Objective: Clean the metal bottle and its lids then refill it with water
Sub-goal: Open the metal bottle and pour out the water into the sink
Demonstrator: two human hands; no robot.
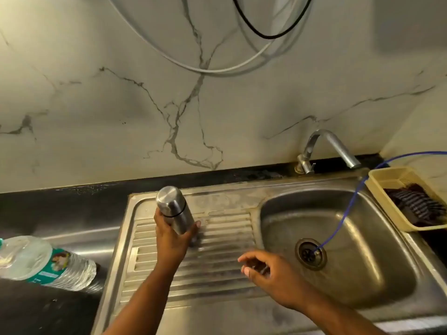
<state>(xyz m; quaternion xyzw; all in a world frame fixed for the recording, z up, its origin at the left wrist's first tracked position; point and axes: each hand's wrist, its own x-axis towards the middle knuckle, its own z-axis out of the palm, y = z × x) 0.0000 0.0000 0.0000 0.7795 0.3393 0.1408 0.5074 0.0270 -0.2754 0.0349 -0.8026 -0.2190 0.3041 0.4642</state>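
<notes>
My left hand [172,238] grips the lower body of the metal bottle [173,207], which stands over the ribbed drainboard [217,269] with its steel cap on and leans a little to the left. My right hand [268,270] hovers low over the drainboard's right part, near the basin's left rim. Its fingers are loosely curled and hold nothing. The tap [331,151] stands behind the basin [358,281], and no water runs from it.
A clear plastic water bottle [43,261] lies on its side on the dark counter at the left. A beige basket [396,189] with dark cloth sits at the basin's right. A blue tube [348,209] runs down into the drain [310,253]. Cables hang on the marble wall.
</notes>
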